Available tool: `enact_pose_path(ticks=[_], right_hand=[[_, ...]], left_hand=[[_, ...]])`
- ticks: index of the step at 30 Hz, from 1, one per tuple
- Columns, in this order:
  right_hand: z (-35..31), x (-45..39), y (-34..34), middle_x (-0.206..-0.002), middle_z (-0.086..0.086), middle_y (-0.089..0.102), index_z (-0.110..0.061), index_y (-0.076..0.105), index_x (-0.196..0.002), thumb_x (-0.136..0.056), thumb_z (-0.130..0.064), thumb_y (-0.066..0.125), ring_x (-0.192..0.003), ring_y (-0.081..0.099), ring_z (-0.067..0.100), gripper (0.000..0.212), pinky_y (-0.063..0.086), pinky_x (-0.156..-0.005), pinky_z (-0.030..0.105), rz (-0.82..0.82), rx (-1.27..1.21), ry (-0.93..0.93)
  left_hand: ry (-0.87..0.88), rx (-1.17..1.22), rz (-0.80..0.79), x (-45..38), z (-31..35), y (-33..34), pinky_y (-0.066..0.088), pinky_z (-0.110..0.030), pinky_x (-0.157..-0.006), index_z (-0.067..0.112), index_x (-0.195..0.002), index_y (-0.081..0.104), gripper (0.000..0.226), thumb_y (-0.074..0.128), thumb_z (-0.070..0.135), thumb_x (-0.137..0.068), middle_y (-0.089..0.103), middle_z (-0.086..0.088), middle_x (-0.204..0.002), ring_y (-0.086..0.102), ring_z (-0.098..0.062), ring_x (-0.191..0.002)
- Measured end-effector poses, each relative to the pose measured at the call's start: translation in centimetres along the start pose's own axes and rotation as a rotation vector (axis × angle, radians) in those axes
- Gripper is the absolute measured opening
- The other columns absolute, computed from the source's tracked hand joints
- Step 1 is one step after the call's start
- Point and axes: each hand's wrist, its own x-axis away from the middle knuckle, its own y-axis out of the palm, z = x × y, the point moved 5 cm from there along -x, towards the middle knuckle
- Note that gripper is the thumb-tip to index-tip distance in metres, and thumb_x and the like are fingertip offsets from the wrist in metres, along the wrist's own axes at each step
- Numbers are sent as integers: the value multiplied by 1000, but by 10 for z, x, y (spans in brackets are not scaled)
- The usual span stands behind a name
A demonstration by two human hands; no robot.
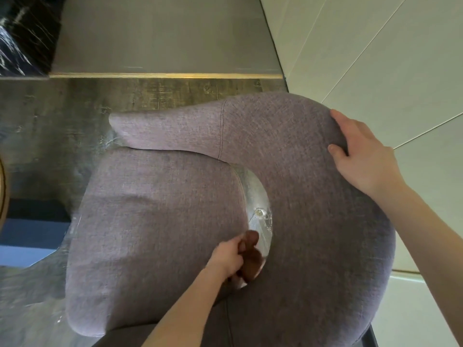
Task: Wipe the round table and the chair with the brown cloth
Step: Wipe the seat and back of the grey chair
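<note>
A mauve fabric chair [160,221] fills the view, seen from above, with its curved backrest [300,146] wrapping round the right side of the seat. My left hand [228,256] grips the bunched brown cloth [250,256] down in the gap between seat and backrest, where a scratched silver metal plate [259,206] shows. My right hand [360,159] rests on top of the backrest, fingers spread over its outer edge. The round table is not clearly in view.
A white tiled wall [400,58] runs close along the right of the chair. Ahead lie a dark wooden floor [62,116] and a grey step with a brass edge strip [165,75]. A blue object [30,236] sits at the left edge.
</note>
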Motion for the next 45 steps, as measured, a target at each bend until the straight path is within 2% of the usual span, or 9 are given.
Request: enact_pose_path(ticks=[5,10,16,23,32,35,38,41,45], right_hand=[[-4,3,-4,-151,4,28,-29,17,-147,-95,-20,41,-131,39,31,58,32,-102,46,5,9,15],[-3,3,-3,-151,4,30,-29,17,-147,-94,-20,43,-130,39,31,59,34,-99,46,8,8,13],[-2,2,0,-150,5,29,-28,17,-147,-94,-19,42,-128,42,33,59,35,-98,45,17,30,3],[0,2,1,-149,7,30,-28,17,-147,-94,-18,41,-127,42,33,59,34,-98,46,25,45,-16],[-1,1,0,-148,8,31,-28,18,-146,-94,-19,42,-124,45,35,59,35,-97,46,35,27,-18],[-1,2,0,-147,8,32,-28,18,-146,-93,-18,43,-124,44,36,59,36,-96,46,40,28,-20],[0,1,0,-147,7,33,-28,19,-146,-93,-18,44,-125,44,34,60,36,-96,46,45,19,-21],[0,0,3,-148,8,33,-28,19,-146,-93,-18,43,-124,44,36,59,36,-96,47,43,32,-26],[-1,-1,0,-148,8,31,-29,18,-146,-93,-18,42,-124,45,37,59,34,-98,48,34,40,-6]], left_hand=[[-7,571,321,13,54,-35,46,-29,-74,0,-106,60,23,48,7,-88,65,-23,-110,62,-32,-97],[305,677,453,33,122,-56,39,-18,-76,-7,-109,61,26,55,3,-86,65,-21,-108,60,-24,-101],[444,306,217,10,108,-9,34,-28,-104,5,-137,40,60,48,-4,-77,51,-19,-136,46,-32,-124],[-12,-314,-166,-22,56,7,46,-38,-93,7,-122,53,36,46,16,-87,57,-17,-127,56,-35,-114],[110,776,589,21,108,-61,43,-28,-88,5,-113,59,36,50,-2,-79,66,-16,-109,59,-29,-105],[344,969,575,47,131,-58,45,-15,-76,21,-92,58,28,54,-4,-80,64,2,-87,60,-8,-81],[567,685,492,63,140,-30,39,-11,-71,22,-86,60,29,52,-4,-78,66,-12,-89,60,-24,-87],[709,261,449,49,117,3,29,-19,-89,2,-122,58,49,47,-2,-74,57,-18,-130,40,-17,-122],[488,-63,183,4,65,7,24,-19,-104,12,-127,53,48,50,-1,-80,49,-14,-137,42,-27,-127]])
